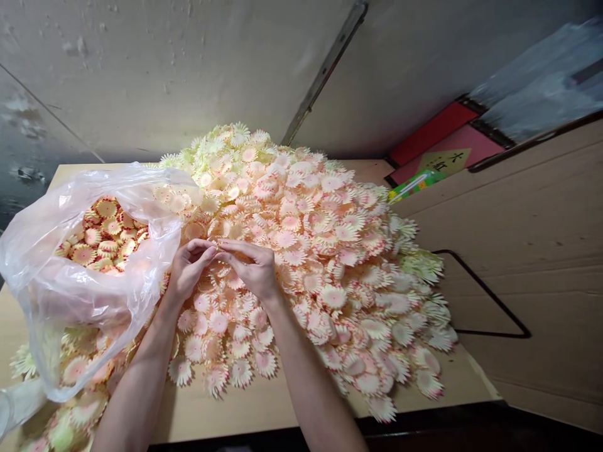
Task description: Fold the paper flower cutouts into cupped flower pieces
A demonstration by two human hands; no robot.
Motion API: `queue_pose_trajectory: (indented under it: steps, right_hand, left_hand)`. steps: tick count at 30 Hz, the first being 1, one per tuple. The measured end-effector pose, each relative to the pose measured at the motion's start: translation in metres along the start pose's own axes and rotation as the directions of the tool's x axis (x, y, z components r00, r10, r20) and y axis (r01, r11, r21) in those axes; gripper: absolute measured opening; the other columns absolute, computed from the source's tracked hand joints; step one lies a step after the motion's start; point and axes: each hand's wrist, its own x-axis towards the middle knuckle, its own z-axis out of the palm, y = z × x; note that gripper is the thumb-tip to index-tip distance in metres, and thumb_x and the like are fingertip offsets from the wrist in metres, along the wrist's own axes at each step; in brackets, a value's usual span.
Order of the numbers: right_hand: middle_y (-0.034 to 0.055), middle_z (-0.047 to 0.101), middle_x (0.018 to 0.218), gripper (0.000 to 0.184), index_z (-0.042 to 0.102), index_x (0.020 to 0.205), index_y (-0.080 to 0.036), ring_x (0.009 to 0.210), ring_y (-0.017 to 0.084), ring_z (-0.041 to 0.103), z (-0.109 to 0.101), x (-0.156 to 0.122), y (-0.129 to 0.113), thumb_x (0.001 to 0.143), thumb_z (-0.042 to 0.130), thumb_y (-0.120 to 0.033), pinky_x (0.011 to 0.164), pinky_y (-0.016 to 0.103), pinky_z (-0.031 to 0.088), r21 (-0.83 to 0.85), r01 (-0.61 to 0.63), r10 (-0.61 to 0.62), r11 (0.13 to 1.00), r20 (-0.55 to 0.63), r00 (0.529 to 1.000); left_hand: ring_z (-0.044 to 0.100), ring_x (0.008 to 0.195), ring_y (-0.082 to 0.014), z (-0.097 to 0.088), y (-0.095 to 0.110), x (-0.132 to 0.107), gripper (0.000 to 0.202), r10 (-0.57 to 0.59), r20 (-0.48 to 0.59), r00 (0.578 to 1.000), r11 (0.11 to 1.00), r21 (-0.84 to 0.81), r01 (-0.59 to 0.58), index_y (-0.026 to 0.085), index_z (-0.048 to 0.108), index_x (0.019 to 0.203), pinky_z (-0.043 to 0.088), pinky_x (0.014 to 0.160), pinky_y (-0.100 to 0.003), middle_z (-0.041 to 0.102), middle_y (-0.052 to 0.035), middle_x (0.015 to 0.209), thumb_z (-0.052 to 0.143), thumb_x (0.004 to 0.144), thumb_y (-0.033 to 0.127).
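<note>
Nearest, bottom L: more flower-shaped discs (87, 411) and a bit of clear plastic (19, 405), cut off by the frame. The pale wooden tabletop (198, 417) showed bare btwn the person's forearms. A whitish, see-through plastic bag (35, 251) stood on the L side, mouth gaping, w/ red-edged discs (108, 229) inside.

The L hand (191, 267) and R hand (254, 267) met over the front part of the pile, just beside the bag – fingers bent, thumbs brought in to the forefingers, both sets of fingertips together. Whether they gripped a disc (or anything) couldn't be made out; too small and hidden.

Under and beyond them, the big pile of cream-and-pink discs (301, 238), many w/ red-tipped edges, covered most of the table, greener toward the back and far R.

R side: cardboard (541, 251) w/ a bent black rod (494, 292) against it. Past its upper edge, a red item (431, 133) and a pink one (464, 147), the latter w/ a yellow-green diamond label (443, 162) – dark Chinese characters, tilted, plus smaller marks, illegible. Green packet (417, 185) just below. Far back: grey, flaking wall (164, 75) w/ a slanting metal strip (325, 72).
</note>
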Motion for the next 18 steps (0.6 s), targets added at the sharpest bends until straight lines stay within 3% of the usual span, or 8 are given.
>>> queue_pose_trajectory:
  steps: [4, 11, 18]
  right_hand:
    - [0.0054, 0.08, 0.098, 0.009, 0.077, 0.094, -0.022, 0.091, 0.019, 0.076, 0.0015, -0.0016, 0.0015, 0.089, 0.069, -0.023, 0.085, 0.033, 0.062, 0.016, 0.008, -0.008, 1.0, -0.01, 1.0]
    - [0.0053, 0.078, 0.09, 0.014, 0.069, 0.09, -0.021, 0.082, 0.018, 0.074, 0.0005, -0.0039, 0.0023, 0.095, 0.062, -0.033, 0.075, 0.03, 0.06, -0.064, -0.027, 0.029, 0.998, 0.031, 0.999]
    - [0.0041, 0.074, 0.08, 0.017, 0.066, 0.09, -0.02, 0.071, 0.016, 0.072, -0.0005, -0.0037, 0.0052, 0.096, 0.06, -0.035, 0.066, 0.024, 0.057, -0.129, -0.031, 0.025, 0.991, -0.045, 0.999]
  left_hand:
    - [0.065, 0.068, -0.0121, -0.0001, -0.0009, 0.0008, 0.033, -0.002, -0.004, 1.0, 1.0, -0.002, 0.002, 0.016, 0.069, 0.078, 0.052, 0.067, -0.024, 0.069, -0.0011, 0.074, 0.086, 0.067, 0.041]
    - [0.063, 0.064, -0.0105, 0.0005, -0.0018, 0.0007, 0.034, -0.031, -0.018, 0.999, 0.999, -0.005, 0.031, 0.015, 0.069, 0.077, 0.052, 0.063, -0.022, 0.069, -0.001, 0.073, 0.087, 0.065, 0.041]
    - [0.058, 0.06, -0.008, -0.0001, -0.0011, 0.0023, 0.031, -0.052, -0.045, 0.998, 0.994, -0.101, 0.048, 0.016, 0.07, 0.076, 0.049, 0.057, -0.019, 0.067, 0.0011, 0.069, 0.089, 0.064, 0.038]
